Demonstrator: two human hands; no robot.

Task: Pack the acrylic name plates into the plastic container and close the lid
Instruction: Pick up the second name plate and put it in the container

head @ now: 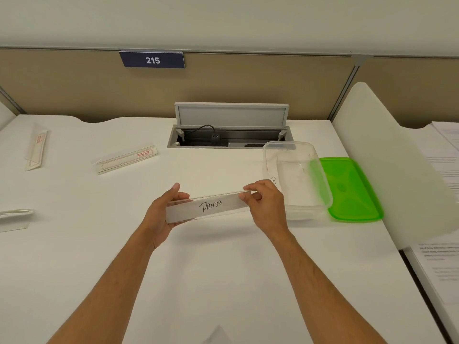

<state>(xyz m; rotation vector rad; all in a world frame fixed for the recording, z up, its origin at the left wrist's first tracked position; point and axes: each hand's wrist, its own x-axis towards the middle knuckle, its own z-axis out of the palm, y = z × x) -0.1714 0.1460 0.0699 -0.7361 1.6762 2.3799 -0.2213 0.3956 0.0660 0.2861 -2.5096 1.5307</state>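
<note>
While both hands grip its ends, the clear name plate (208, 207) reads "PANDA".

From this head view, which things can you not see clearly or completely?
- Name plate at the left: cut off by the picture's edge.
- Plate inside the clear container: its writing is partly hidden by the right hand.
- Red label on the far plate: too small to read.
- Papers at the right: blurred, cut off by the edge.
</note>
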